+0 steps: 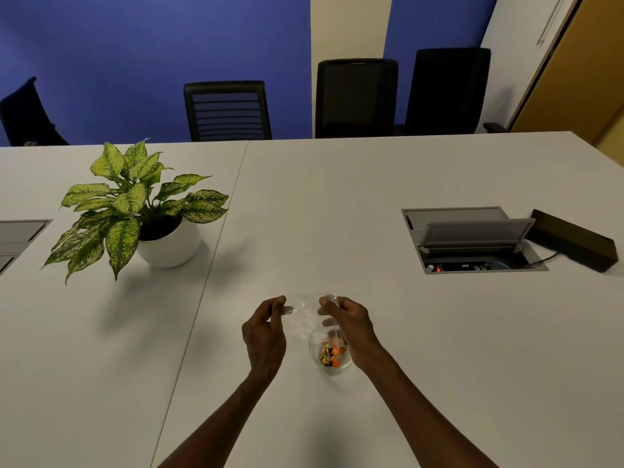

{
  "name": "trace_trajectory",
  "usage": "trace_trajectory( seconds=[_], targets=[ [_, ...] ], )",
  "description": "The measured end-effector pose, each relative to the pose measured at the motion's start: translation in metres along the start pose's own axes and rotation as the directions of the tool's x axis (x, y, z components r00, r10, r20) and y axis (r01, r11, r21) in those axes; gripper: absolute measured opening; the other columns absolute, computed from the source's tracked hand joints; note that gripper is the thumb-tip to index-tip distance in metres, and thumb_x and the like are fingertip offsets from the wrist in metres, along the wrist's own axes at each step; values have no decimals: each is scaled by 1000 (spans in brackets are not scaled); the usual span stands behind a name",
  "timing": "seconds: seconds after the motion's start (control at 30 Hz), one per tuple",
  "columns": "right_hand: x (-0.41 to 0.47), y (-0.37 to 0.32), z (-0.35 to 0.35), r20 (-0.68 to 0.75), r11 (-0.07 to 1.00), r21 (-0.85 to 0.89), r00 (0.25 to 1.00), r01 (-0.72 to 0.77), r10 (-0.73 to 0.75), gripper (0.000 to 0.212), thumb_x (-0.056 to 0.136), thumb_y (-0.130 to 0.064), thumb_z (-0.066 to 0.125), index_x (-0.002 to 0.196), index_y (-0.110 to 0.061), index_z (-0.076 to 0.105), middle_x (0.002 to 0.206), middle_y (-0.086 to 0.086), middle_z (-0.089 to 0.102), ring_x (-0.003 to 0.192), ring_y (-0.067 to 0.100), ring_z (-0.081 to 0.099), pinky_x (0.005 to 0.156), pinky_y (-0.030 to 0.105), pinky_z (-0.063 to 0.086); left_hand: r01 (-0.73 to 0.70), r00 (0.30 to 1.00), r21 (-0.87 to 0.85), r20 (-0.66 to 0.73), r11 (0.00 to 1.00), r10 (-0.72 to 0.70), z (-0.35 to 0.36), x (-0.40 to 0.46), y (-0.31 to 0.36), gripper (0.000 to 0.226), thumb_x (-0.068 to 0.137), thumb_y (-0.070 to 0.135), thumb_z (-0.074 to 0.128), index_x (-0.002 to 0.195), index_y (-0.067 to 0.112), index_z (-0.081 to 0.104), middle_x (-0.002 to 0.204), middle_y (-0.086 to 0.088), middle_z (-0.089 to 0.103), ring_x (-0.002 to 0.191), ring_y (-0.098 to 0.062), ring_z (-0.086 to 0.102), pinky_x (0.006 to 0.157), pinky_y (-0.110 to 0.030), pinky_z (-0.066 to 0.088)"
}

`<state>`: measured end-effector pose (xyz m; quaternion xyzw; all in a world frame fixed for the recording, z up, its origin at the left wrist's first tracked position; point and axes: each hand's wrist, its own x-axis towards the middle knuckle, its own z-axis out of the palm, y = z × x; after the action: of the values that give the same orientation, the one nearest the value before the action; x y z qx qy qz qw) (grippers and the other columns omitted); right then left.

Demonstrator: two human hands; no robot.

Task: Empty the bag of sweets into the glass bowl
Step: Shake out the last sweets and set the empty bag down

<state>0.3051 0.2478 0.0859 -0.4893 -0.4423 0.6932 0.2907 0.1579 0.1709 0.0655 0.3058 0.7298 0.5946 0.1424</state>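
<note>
A clear plastic bag [304,319] hangs stretched between my two hands, just above the white table [439,349]. My left hand [265,336] pinches its left corner. My right hand [351,327] pinches its right edge. Under the bag's right part stands a small glass bowl [332,354]. Gold and orange wrapped sweets [332,356] lie inside the bowl. The bag looks see-through with no sweets visible in it.
A potted plant [141,211] in a white pot stands at the back left. An open cable box [472,241] is set into the table at the right, with a dark box [574,239] beside it. Black chairs [228,111] line the far edge.
</note>
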Motion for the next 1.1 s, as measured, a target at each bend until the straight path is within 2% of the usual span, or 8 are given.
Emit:
trace_trajectory(
  seconds=[0.17, 0.33, 0.43, 0.53, 0.63, 0.73, 0.87, 1.1],
  targets=[
    [4, -2, 5, -106, 1000, -17, 994, 9, -11, 18, 81, -34, 74, 77, -17, 76, 74, -3, 77, 58, 7, 65, 60, 29, 52, 20, 1000, 39, -11, 999, -20, -2, -2, -2, 16, 95, 34, 57, 96, 31, 73, 83, 17, 76, 40, -25, 55, 46, -38, 52],
    [4, -2, 7, -55, 999, 27, 998, -20, 22, 21, 77, -40, 77, 78, -19, 76, 78, 0, 78, 62, 10, 69, 60, 29, 54, 28, 999, 52, -46, 998, -26, -4, -1, -1, 19, 95, 32, 57, 97, 25, 75, 84, 15, 76, 70, 12, 64, 65, -3, 44],
    [-1, 2, 8, 19, 993, 89, 996, -84, 82, 33, 68, -39, 84, 92, -19, 74, 84, 4, 79, 71, 17, 72, 63, 30, 55, 82, 993, 13, -84, 997, -80, -5, 0, 2, 21, 96, 34, 55, 98, 26, 74, 83, 20, 74, 72, 1, 68, 63, -12, 49],
    [-6, 12, 10, 44, 985, 122, 993, -119, 114, 40, 68, -23, 86, 104, -14, 69, 83, 5, 78, 73, 20, 72, 65, 30, 55, 109, 986, -3, -123, 994, -109, -9, 1, 6, 21, 96, 39, 53, 97, 29, 72, 88, 24, 72, 45, -17, 63, 44, -34, 55],
    [-7, 17, 11, -26, 985, 144, 995, -91, 96, 29, 72, -6, 81, 99, -4, 70, 74, 9, 74, 66, 19, 69, 62, 27, 55, 132, 985, -27, -105, 991, -134, -11, -1, 5, 23, 96, 42, 53, 99, 30, 71, 97, 23, 72, 47, -11, 68, 48, -25, 55],
    [-7, 13, 13, -60, 997, 61, 997, -38, 41, 18, 74, -1, 78, 91, -7, 72, 73, 8, 74, 62, 16, 69, 60, 24, 56, 233, 970, -157, -30, 960, -241, -16, -1, 0, 27, 96, 39, 55, 100, 19, 72, 97, 7, 76, 74, -16, 75, 63, -33, 60],
    [-5, 4, 11, 0, 992, -117, 999, 40, -40, 20, 73, -2, 79, 90, -9, 71, 72, 7, 74, 62, 17, 69, 62, 26, 53, 364, 931, -267, 84, 892, -355, -30, 3, -2, 34, 92, 43, 60, 100, 13, 71, 90, -1, 78, 78, -16, 76, 69, -33, 58],
    [-3, -2, 23, 136, 924, -363, 988, 120, -75, 32, 70, -9, 82, 99, -13, 69, 71, 7, 74, 65, 14, 71, 59, 22, 52, 396, 843, -99, 433, 913, -319, -64, 32, -8, 25, 82, 45, 70, 98, 26, 75, 93, 7, 79, 85, -15, 75, 77, -34, 57]
  ],
)
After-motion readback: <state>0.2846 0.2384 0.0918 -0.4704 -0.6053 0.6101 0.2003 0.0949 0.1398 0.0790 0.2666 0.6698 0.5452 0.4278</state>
